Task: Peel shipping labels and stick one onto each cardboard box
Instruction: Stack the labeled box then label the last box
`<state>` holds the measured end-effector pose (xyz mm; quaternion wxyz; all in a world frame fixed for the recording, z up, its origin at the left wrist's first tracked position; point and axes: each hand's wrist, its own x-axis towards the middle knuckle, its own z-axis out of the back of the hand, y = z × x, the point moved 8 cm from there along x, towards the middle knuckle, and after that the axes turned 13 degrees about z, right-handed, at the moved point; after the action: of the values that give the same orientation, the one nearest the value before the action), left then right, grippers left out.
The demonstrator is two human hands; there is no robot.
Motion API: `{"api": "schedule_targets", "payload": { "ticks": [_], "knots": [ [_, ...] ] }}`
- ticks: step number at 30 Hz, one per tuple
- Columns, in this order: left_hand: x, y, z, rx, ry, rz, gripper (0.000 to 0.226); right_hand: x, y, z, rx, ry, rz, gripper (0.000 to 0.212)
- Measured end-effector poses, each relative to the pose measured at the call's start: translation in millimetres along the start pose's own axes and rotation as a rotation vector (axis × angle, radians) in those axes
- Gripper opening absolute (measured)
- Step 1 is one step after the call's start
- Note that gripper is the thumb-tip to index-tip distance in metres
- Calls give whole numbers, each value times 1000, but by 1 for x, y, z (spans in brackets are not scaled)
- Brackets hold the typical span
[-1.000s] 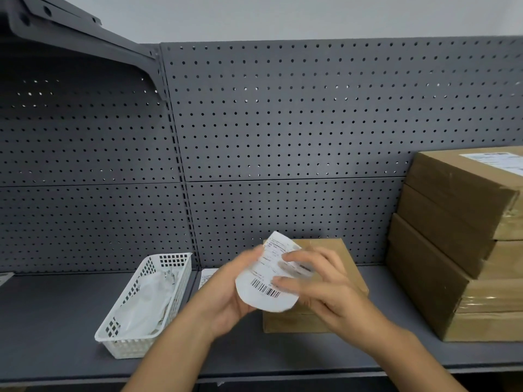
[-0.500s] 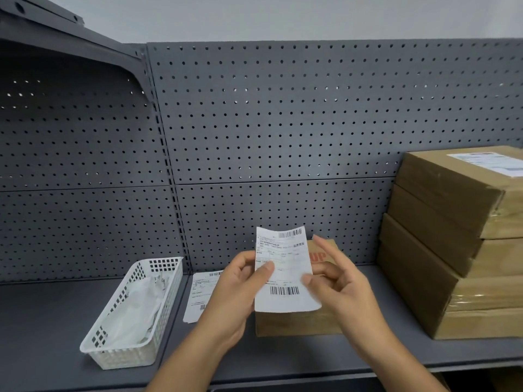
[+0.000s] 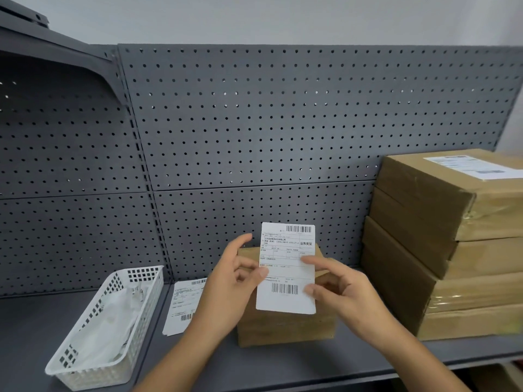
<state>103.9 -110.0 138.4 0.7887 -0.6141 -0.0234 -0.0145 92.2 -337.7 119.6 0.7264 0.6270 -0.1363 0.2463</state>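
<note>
- We start at the dark grey shelf (image 3: 283, 366), which fills the bottom of the frame from left to right.
- Nearest to us, two bare forearms rise from the lower centre.
- We see the left hand (image 3: 229, 284) pinching the left edge of a shipping label (image 3: 285, 267), thumb on the printed face and forefinger stretched upward.
- The right hand (image 3: 345, 295) pinches the label's right edge between thumb and curled fingers.
- The label is held upright at the centre of the frame, print towards us, with a barcode at the top and another near the bottom.
- Just behind it, a small cardboard box (image 3: 285, 329) rests on the shelf, partly hidden by the label and both hands.
- At lower left we find a white basket (image 3: 93, 374) with pale paper lying inside.
- Between the basket and the box lies a loose label sheet (image 3: 184, 304), flat on the shelf.
- At right, a stack of cardboard boxes (image 3: 424, 250) stands on the shelf, and the top one carries a stuck label (image 3: 475, 166).
- Farther back, a grey pegboard (image 3: 283, 123) spans the frame.
- An upper shelf (image 3: 56, 52) juts out at upper left, and a pale wall (image 3: 283, 18) runs along the top.
</note>
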Motion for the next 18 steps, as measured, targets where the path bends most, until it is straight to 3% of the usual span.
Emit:
{"api": "schedule_targets", "payload": {
  "ticks": [8,18],
  "knots": [
    [29,1,-7,91,69,-1,29,39,-23,8,-25,98,4,57],
    [45,28,-11,94,108,132,21,60,-48,12,-164,215,-39,54]
  ]
}}
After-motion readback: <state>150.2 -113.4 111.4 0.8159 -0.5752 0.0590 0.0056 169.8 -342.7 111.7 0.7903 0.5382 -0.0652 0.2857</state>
